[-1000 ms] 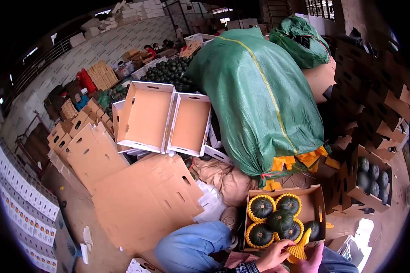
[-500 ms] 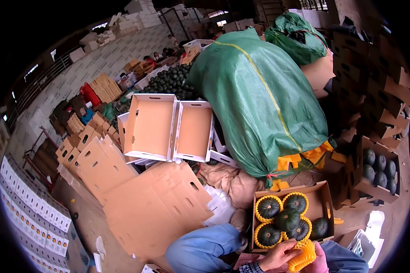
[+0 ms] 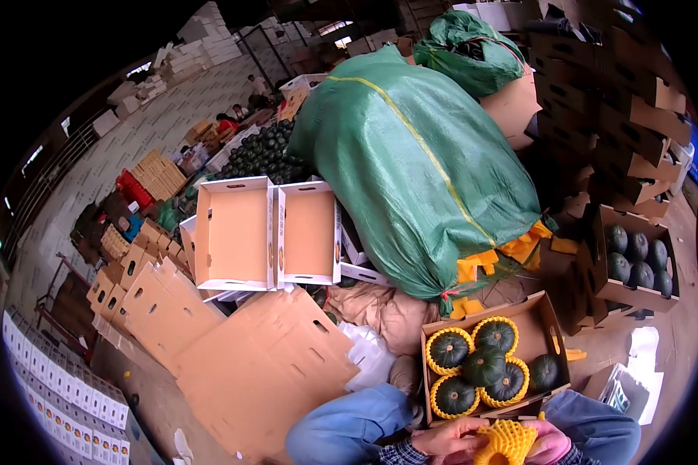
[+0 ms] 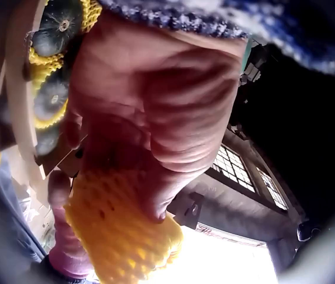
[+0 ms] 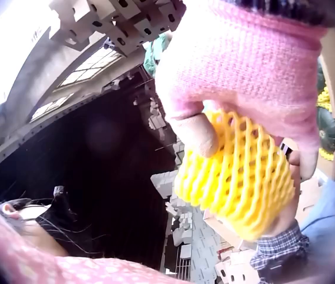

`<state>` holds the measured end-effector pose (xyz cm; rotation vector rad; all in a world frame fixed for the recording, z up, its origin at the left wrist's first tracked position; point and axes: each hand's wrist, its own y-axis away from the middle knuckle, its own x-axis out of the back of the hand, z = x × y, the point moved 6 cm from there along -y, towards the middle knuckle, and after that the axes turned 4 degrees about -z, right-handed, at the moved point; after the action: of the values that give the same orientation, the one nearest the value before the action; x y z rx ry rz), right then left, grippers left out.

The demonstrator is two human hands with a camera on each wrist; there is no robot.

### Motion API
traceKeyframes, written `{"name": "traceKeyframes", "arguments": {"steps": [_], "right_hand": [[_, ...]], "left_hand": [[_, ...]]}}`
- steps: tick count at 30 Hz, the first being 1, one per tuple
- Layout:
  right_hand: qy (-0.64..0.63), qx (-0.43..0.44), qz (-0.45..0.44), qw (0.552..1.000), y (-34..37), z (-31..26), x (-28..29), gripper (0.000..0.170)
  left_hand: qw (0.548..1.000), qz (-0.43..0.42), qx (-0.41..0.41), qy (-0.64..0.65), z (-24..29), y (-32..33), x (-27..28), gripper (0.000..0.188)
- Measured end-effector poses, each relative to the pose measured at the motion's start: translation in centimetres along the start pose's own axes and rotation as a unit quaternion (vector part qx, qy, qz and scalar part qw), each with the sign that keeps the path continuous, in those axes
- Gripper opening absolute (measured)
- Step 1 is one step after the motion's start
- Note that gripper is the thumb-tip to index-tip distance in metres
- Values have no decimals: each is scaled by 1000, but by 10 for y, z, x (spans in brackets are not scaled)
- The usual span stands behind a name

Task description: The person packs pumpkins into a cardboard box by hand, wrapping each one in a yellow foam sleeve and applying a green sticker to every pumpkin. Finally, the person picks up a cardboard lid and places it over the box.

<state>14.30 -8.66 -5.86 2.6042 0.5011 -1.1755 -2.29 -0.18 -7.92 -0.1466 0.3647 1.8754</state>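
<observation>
Fingers of left hand [image 3: 446,440] and gloved right hand [image 3: 549,444] both grasping yellow net [image 3: 506,443], between the knees, near side of box [image 3: 532,319]. Box has six squashes [image 3: 485,366]: four in nets [image 3: 468,350], one bare on top of these, one bare beside.

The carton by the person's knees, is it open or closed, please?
Open: no lid covers the carton, and the head view shows the dark green squashes and part of its bare floor.
</observation>
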Motion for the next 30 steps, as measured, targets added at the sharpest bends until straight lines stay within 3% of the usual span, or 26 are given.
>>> {"name": "traceKeyframes", "arguments": {"steps": [1,2,3,4,5,6,7,8,10,11,12,13,14,15,16,18,21,22,26,28,30], "right_hand": [[-69,-193,-80,975,-2,13,-25,79],[47,-194,-109,974,-5,26,-5,68],[155,-200,-128,959,-2,47,22,57],[20,-146,-27,989,8,40,38,51],[-66,-24,-35,997,-4,-5,13,43],[-23,32,-26,999,-11,-41,-8,37],[36,-42,-41,998,-10,-44,-8,32],[179,12,16,984,-16,-42,2,26],[218,-82,143,962,-27,-43,20,20],[197,-33,172,965,-40,-38,43,18],[324,0,207,923,-58,-51,43,16],[553,119,212,797,-78,-53,58,18],[608,107,227,753,-97,-43,75,20],[644,35,260,718,-115,-36,86,25],[657,30,291,695,-131,-27,99,26],[572,12,317,757,-144,-24,116,26],[564,41,308,765,-116,-37,107,24],[556,62,319,765,-100,-37,107,23],[532,10,362,765,-55,-24,133,21],[537,191,319,757,-60,-28,129,23],[518,152,340,770,-66,-28,139,21]], "left_hand": [[988,-17,-78,134,4,-3,10,29],[943,12,-101,316,-7,-3,12,25],[901,117,-70,413,-18,-5,5,26],[846,9,-88,525,3,-2,-10,31],[846,2,-98,524,-22,-6,-9,37],[879,13,10,477,-21,2,-16,35],[926,-10,49,375,-28,7,-11,32],[960,-35,82,265,-41,9,-5,30],[993,93,16,63,-52,3,29,24],[982,183,-43,-5,-50,-4,53,22],[954,273,-100,-72,-42,-11,72,19],[934,346,-66,-57,-39,-21,83,19],[907,417,-31,-43,-38,-29,92,18],[888,445,-43,-108,-45,-38,105,19],[865,466,-57,-176,-50,-47,117,19],[869,453,-48,-192,-45,-60,118,21],[891,448,-21,-71,-49,-63,101,18],[891,437,-16,-120,-57,-62,96,17],[897,407,-76,-155,-56,-80,70,14],[901,395,-75,-165,-60,-84,80,12],[895,404,-95,-161,-56,-88,88,13]]}}
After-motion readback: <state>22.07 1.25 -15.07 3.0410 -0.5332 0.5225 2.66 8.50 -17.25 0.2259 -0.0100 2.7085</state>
